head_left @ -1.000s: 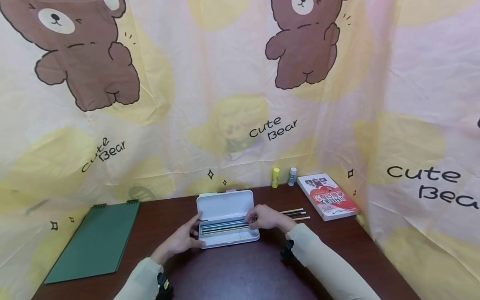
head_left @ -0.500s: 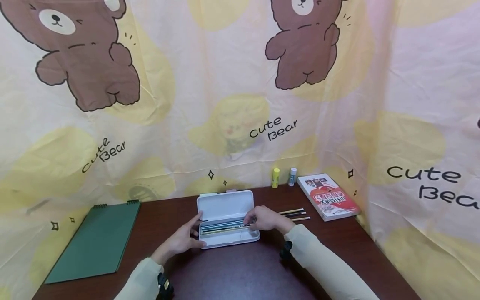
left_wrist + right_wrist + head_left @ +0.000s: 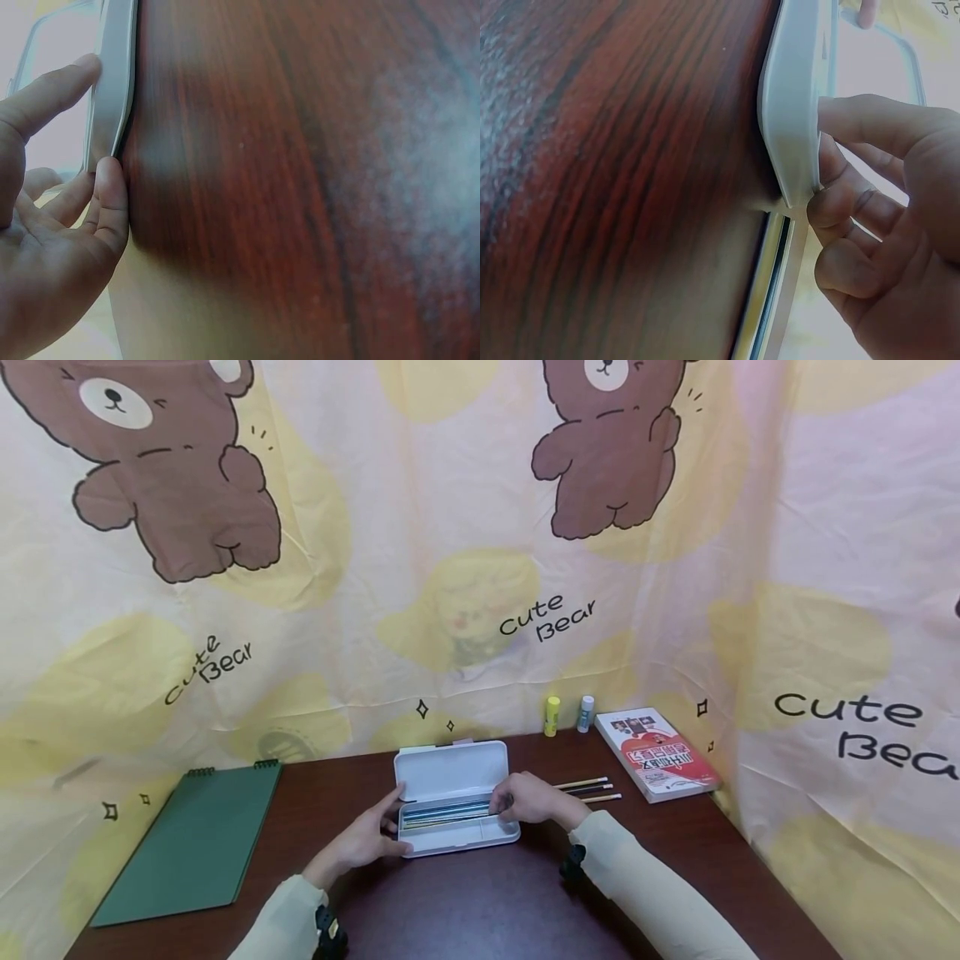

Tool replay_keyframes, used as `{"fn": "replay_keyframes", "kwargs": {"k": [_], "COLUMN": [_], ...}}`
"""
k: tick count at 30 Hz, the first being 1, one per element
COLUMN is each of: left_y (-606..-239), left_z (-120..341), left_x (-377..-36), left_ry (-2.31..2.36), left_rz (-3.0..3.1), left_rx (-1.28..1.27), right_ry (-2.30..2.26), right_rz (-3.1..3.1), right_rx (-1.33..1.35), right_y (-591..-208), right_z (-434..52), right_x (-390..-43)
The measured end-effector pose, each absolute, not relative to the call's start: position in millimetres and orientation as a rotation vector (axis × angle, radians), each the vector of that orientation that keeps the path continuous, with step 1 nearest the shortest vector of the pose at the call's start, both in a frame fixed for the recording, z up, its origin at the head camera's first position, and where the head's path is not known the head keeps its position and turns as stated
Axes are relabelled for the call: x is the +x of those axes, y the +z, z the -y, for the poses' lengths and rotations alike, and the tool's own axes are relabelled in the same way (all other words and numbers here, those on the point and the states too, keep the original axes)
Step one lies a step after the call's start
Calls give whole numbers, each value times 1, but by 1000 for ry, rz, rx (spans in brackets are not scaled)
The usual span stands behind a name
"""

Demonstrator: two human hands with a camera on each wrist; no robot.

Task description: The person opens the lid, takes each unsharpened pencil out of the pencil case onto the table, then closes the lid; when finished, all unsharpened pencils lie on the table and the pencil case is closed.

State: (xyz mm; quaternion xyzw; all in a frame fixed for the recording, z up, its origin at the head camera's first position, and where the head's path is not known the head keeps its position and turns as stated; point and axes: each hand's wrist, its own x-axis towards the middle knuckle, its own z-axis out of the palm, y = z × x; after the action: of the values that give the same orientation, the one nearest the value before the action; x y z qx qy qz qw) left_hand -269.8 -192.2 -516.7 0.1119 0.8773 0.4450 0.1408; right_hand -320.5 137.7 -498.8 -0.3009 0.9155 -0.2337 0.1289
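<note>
**Both hands at the open pencil case**

The dark wooden counter (image 3: 480,902) carries a green spiral notebook (image 3: 191,843) at the left and a red-covered book (image 3: 660,756) at the right. In the middle lies a white pencil case (image 3: 453,802), lid raised, with pencils (image 3: 442,814) laid lengthwise in its tray. The left hand (image 3: 367,839) rests with relaxed, nearly straight fingers against the case's left end, bracing it. The right hand (image 3: 528,797) curls its fingers over the right end, pinching at the pencil ends. Three loose pencils (image 3: 592,789) lie just beyond it. Best, I judge, to keep the left hand firm so the case cannot slide, and set the pencils parallel.
</note>
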Motion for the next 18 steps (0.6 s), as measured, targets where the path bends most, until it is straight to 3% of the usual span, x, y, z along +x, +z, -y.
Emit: {"fn": "replay_keyframes", "kwargs": {"k": [18], "left_y": [-516], "left_z": [193], "left_x": [-269], "left_ry": [1279], "left_rz": [-2543], "left_rx": [319], "right_ry": [-674], "right_rz": [-2679], "right_rx": [-855], "right_y": [-497], "right_z": [-136], "right_x": [-321]}}
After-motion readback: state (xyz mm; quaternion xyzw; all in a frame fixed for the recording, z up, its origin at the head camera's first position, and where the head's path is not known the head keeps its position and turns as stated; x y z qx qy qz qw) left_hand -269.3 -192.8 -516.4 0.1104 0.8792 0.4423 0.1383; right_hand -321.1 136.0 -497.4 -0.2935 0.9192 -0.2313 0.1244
